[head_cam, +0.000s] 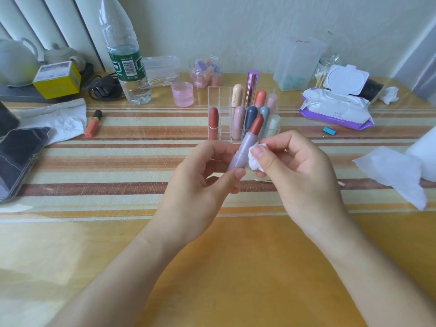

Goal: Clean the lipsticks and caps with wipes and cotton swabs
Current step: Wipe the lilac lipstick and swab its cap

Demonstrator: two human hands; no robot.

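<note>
An uncapped lipstick point(245, 147), mauve tube and brick-red bullet (wound well out), tilts up to the right in the left hand point(200, 173), a small wadded white wipe point(254, 159) pinched in the right hand point(299, 166) touching its tube, with capped lipsticks point(250, 115) standing upright in a clear organizer point(218, 100) behind.

A single wide-angle camera, worn on the head, is looking forward and down from the person's own viewpoint. It is sitting close above the table point(236, 267); both forearms are reaching in from the bottom edge, with the left hand point(195, 175) and right hand point(299, 171) meeting near the centre. The wall point(236, 24) is filling the top.
</note>
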